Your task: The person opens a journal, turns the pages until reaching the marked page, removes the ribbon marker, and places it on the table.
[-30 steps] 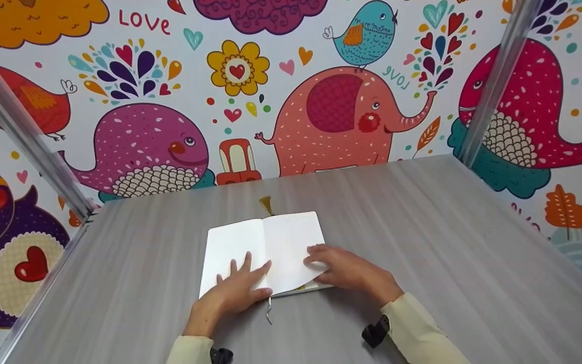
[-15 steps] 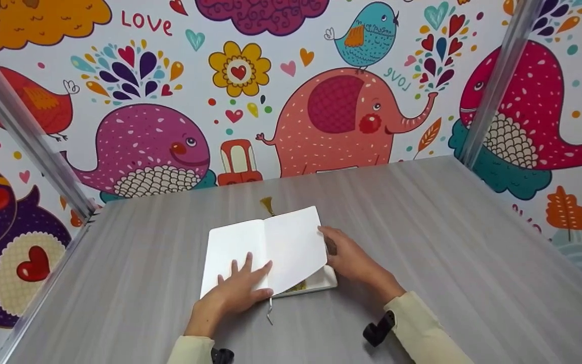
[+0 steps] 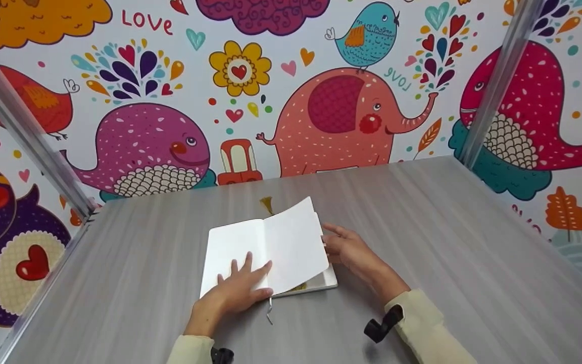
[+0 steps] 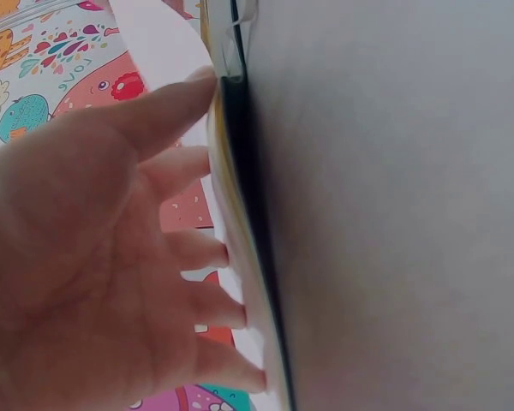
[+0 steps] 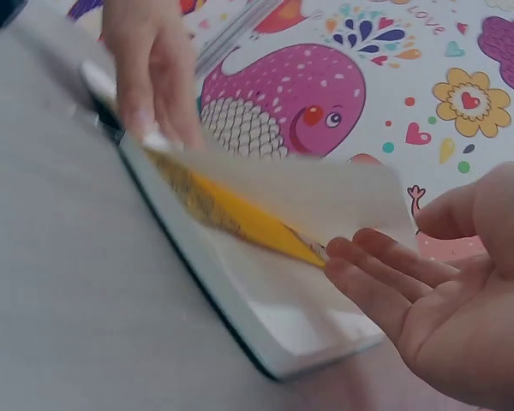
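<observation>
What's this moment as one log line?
left hand: spread on left page | right hand: at edge of raised right page | notebook: open on table

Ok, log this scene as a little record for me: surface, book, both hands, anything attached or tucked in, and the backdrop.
Surface: grey wood-grain table
Book: open notebook with blank white pages, right page lifted
Left hand: fingers spread on the left page
Right hand: fingers extended, at the lifted page's outer edge
Under lifted page: flat yellow patterned piece
Far edge: gold tassel
Near edge: thin white ribbon
Backdrop: white wall with colourful cartoon animals
</observation>
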`<state>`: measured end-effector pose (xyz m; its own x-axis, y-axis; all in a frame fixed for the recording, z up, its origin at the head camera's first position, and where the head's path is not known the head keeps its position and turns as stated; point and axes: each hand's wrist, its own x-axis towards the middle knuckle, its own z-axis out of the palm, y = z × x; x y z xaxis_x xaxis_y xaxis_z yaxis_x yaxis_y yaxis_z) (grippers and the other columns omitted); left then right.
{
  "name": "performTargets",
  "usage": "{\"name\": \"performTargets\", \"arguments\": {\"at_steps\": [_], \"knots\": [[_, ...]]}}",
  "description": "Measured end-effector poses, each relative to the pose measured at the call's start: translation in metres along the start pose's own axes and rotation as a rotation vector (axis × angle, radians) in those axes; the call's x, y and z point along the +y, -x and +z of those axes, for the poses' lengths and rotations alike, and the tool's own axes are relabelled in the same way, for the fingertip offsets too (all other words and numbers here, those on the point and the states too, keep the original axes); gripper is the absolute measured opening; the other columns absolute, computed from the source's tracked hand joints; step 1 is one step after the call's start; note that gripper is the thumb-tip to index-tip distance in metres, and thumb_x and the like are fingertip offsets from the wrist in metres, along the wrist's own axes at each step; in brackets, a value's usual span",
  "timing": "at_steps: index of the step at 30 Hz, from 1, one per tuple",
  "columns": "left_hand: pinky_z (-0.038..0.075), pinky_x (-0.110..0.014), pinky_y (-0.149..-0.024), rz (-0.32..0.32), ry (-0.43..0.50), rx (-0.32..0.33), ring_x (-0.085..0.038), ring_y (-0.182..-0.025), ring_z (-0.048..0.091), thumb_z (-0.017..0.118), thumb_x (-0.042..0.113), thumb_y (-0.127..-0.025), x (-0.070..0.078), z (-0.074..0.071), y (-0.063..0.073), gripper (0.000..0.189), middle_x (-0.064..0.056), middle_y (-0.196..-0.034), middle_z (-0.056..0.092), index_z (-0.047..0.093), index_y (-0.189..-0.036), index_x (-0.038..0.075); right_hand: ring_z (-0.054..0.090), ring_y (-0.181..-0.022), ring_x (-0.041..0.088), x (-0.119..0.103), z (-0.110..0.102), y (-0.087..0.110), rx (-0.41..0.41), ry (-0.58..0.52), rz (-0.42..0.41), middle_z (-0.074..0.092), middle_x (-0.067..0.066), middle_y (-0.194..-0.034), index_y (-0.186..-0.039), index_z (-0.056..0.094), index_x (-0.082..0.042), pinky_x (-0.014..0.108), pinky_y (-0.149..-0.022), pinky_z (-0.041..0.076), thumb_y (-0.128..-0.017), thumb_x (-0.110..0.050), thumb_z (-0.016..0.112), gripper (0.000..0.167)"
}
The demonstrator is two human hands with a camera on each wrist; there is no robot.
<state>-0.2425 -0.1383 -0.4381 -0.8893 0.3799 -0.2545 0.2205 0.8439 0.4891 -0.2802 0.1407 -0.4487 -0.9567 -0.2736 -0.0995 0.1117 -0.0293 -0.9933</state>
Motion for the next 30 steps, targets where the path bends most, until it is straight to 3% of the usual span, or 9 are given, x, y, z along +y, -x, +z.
{"name": "performTargets", "arguments": {"at_steps": [7,17,24,30], "knots": [[0.007,-0.082,-0.11,0.003,-0.007,-0.003,-0.059,-0.15,0.004,0.059,0.039,-0.099,-0.0006,-0.0001,-0.0012,0.063,-0.027,-0.166,0.011,0.038,-0.156,0.021,0.071,-0.099,0.015,-0.0011,-0.0023,-0.001,0.013,-0.133,0.039,0.066,0.011,-0.125,-0.151,0.036,0.003,0.03,-0.08,0.059,-0.101,-0.016,0.054,0.056],[0.007,-0.082,-0.11,0.008,0.003,0.002,-0.059,-0.15,0.004,0.059,0.039,-0.099,0.0016,-0.0016,0.0004,0.063,-0.027,-0.166,0.011,0.038,-0.156,0.021,0.069,-0.098,0.014,-0.0016,-0.0008,0.0011,0.054,-0.131,0.13,0.061,0.015,-0.128,-0.151,0.037,0.002,0.028,-0.078,0.06,-0.096,-0.012,0.062,0.062],[0.01,-0.083,-0.109,0.014,-0.011,0.015,-0.059,-0.149,0.007,0.059,0.04,-0.099,0.0023,-0.003,0.0003,0.063,-0.027,-0.166,0.013,0.039,-0.155,0.02,0.07,-0.095,0.015,-0.0019,0.0012,0.0013,0.048,-0.123,0.117,0.067,0.013,-0.121,-0.151,0.034,0.006,0.029,-0.075,0.061,-0.096,-0.006,0.058,0.061],[0.009,-0.082,-0.109,0.007,-0.003,0.021,-0.059,-0.149,0.007,0.06,0.04,-0.098,0.0003,-0.0029,0.0015,0.063,-0.027,-0.166,0.014,0.04,-0.155,0.02,0.07,-0.097,0.015,-0.0021,0.0047,0.0012,0.049,-0.146,0.124,0.066,0.012,-0.122,-0.15,0.034,0.007,0.029,-0.077,0.061,-0.096,-0.009,0.057,0.061]]}}
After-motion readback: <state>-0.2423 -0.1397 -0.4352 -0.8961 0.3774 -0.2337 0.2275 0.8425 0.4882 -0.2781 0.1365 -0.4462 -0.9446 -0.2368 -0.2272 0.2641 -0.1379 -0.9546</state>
